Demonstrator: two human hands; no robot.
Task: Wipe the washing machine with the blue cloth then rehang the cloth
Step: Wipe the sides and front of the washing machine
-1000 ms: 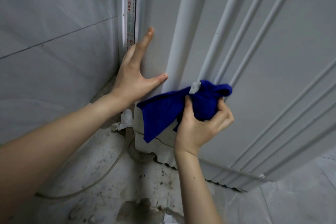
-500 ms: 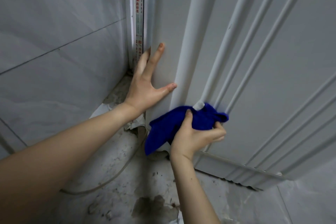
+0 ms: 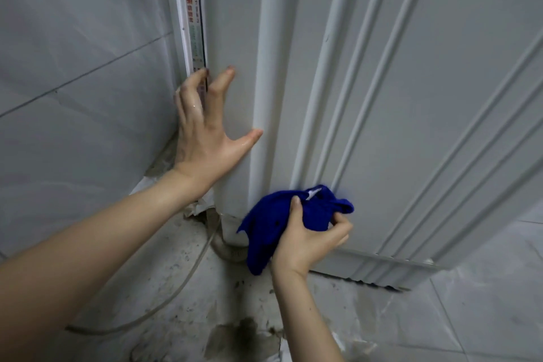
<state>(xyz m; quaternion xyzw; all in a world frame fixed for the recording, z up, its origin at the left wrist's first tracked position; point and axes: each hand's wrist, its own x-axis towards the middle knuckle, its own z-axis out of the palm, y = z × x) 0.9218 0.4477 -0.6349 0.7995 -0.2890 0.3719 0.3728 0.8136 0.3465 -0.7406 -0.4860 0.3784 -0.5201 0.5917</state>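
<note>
The white washing machine (image 3: 411, 103) fills the upper right, its ribbed side panel running down to the floor. My right hand (image 3: 308, 241) grips the bunched blue cloth (image 3: 279, 220) and presses it against the panel's bottom edge, near the corner. A white label shows on the cloth's top. My left hand (image 3: 205, 132) rests flat with spread fingers on the machine's rounded corner, higher up and to the left of the cloth.
A grey tiled wall (image 3: 73, 82) stands close on the left, leaving a narrow gap. A thin hose (image 3: 176, 294) curves across the dirty floor (image 3: 235, 329) to the machine's base. Lighter floor tiles (image 3: 484, 317) lie at the lower right.
My right hand has slid the cloth down the panel to its bottom edge. My left hand stayed on the corner, fingers now more curled.
</note>
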